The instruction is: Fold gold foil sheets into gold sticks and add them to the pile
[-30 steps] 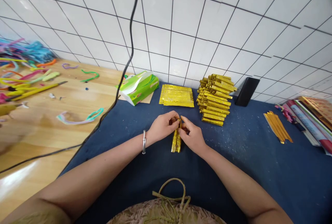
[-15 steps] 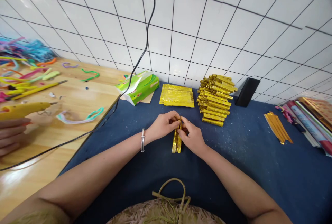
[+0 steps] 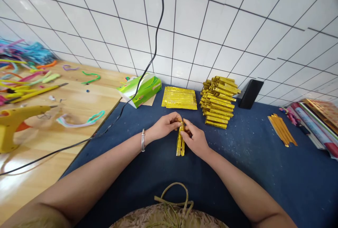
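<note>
Between my hands is a narrow folded strip of gold foil paper (image 3: 180,146), its near end pointing toward me. My left hand (image 3: 168,125) pinches the strip's far end with thumb and fingers closed. On the other side, my right hand (image 3: 194,137) grips the strip's right edge, thumb pressed along it. Part of the far end is hidden by my fingers. Beyond them a flat stack of gold foil sheets (image 3: 179,98) lies on the dark blue cloth (image 3: 148,175). A tall pile of folded gold strips (image 3: 218,103) stands to its right.
A green tissue pack (image 3: 144,89) and a black phone (image 3: 250,94) are near the tiled wall. A black cable (image 3: 155,41) hangs down and crosses leftward. On the wooden table, left, are a yellow glue gun (image 3: 16,122) and pipe cleaners (image 3: 34,52). Orange-gold strips (image 3: 282,129) and books (image 3: 314,126) sit right.
The gold strip's folded sides look closer together between my fingers. At left, another person's hand has let go of the glue gun and left the view. The cable has swung slightly right.
</note>
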### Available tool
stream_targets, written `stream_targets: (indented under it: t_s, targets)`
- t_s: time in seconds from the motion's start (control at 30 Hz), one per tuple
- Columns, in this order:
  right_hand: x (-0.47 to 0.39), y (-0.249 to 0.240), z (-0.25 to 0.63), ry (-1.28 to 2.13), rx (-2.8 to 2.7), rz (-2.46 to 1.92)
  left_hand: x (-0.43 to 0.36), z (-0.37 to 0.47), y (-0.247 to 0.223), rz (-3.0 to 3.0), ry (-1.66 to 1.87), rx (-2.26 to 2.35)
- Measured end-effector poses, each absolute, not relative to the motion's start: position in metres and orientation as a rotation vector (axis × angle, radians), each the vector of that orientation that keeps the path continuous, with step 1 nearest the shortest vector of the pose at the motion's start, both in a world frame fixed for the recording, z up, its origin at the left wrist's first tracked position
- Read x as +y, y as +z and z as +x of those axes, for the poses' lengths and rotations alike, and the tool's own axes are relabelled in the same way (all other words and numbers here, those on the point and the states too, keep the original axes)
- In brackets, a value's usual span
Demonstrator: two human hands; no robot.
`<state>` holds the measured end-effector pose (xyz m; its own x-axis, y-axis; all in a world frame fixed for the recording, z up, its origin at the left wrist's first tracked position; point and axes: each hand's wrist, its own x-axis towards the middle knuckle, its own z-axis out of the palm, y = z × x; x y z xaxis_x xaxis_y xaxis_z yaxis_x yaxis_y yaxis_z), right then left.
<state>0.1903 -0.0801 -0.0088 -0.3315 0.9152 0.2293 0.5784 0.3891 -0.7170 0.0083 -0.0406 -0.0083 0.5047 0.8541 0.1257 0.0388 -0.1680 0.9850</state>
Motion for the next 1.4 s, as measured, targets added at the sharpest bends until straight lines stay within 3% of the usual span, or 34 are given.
stream_targets:
  t_s: [0.23, 0.67, 1.4]
  targets:
    - [-0.081, -0.008, 0.191, 0.621, -2.109, -1.253, -0.040, 0.009, -0.006, 1.820, 1.010, 0.945]
    - [-0.084, -0.003, 0.189, 0.662, -2.012, -1.321, -0.041, 0.010, -0.010, 1.479, 0.987, 0.851]
    - [-0.074, -0.007, 0.199, 0.361, -2.107, -1.183, -0.036, 0.002, -0.016, 1.513, 0.960, 0.690]
